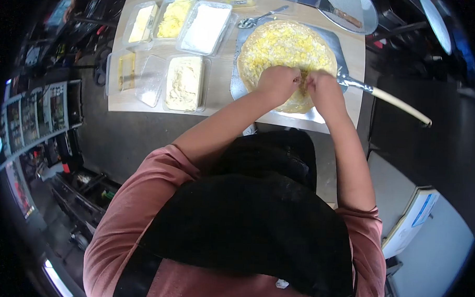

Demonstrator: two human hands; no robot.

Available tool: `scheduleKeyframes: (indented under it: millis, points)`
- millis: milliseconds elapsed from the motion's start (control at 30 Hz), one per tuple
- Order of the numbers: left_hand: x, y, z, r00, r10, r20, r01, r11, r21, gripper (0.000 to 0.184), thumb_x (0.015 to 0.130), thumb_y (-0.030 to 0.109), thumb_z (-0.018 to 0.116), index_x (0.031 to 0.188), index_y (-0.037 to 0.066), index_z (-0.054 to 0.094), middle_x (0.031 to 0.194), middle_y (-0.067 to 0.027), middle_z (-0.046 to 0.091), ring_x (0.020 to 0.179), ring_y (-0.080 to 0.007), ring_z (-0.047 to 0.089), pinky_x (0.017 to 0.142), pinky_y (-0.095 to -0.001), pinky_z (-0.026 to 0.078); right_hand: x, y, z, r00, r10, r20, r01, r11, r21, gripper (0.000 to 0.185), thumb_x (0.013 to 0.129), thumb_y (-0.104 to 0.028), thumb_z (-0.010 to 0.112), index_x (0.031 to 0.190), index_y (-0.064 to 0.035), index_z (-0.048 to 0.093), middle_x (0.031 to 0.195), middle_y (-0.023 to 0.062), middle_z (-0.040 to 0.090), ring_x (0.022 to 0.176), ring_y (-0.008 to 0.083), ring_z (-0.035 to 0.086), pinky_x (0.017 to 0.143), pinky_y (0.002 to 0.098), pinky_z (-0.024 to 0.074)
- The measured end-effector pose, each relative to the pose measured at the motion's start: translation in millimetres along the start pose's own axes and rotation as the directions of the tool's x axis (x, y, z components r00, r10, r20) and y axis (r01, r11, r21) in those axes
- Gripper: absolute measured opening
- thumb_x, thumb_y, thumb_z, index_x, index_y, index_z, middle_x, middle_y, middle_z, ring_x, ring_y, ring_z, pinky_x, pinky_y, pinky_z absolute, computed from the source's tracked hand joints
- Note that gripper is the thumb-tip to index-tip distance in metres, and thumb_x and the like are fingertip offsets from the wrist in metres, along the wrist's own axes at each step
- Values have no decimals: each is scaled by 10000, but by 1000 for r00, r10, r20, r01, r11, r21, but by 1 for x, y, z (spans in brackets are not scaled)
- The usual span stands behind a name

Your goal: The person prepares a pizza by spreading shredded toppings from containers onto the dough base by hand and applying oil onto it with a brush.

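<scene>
A round flat dough base [288, 51], like a pizza, is covered with yellow and white crumbly pieces. It lies on a metal peel [341, 52] whose handle [398, 105] points right past the table edge. My left hand [279, 84] is closed over the near part of the base, fingertips pinched together. Close beside it, my right hand [323, 87] is also closed in a pinch. What the fingertips hold, if anything, is too small to make out.
To the left are tubs of pale paste [184, 83], white filling [204, 28], yellow crumbs [174, 18] and pale slabs [141, 23]. A spoon [260, 17] lies behind the base. A knife [344, 16] rests at the back right. Shelves [40, 115] stand far left.
</scene>
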State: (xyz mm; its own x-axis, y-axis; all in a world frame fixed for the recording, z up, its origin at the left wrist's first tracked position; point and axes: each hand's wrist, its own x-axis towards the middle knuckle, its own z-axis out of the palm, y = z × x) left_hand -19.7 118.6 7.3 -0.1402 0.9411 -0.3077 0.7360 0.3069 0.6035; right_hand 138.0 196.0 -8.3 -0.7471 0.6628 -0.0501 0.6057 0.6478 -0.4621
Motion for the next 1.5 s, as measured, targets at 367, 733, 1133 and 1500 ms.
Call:
scheduleKeyframes:
  millis: [367, 733, 1133, 1500]
  points:
    - [10, 26, 30, 936, -170, -307, 247, 941, 230, 109, 838, 200, 608, 878, 124, 676, 804, -128, 689, 811, -302, 681, 744, -426, 526, 38, 6, -28, 972, -196, 126, 192, 980, 45, 75, 804, -11, 577, 848, 6, 637, 894, 222, 647, 847, 418, 633, 756, 471, 510]
    - [7, 14, 51, 832, -541, -125, 87, 349, -933, 234, 890, -39, 601, 1114, -94, 637, 1052, -178, 686, 860, -222, 700, 840, -316, 574, 59, 30, -29, 920, -323, 223, 281, 939, 200, 232, 835, -26, 612, 1054, -39, 688, 1038, 226, 664, 946, 378, 646, 812, 426, 518]
    - [-32, 23, 19, 842, -531, 96, 16, -154, -988, 288, 950, 122, 621, 1160, -73, 595, 1142, -139, 663, 1018, -222, 667, 922, -314, 550, 73, 47, -24, 842, -497, 211, 445, 860, 249, 172, 777, 13, 653, 940, -29, 685, 1003, 155, 655, 947, 343, 625, 809, 402, 504]
    - [-21, 37, 59, 689, -485, -539, 92, 796, -599, 166, 719, -13, 702, 826, -6, 576, 689, -91, 554, 649, -209, 574, 638, -319, 494, 56, 24, -48, 838, -426, 341, 356, 900, 250, 298, 768, 101, 514, 1008, -22, 642, 1129, 199, 584, 1084, 368, 581, 905, 423, 477]
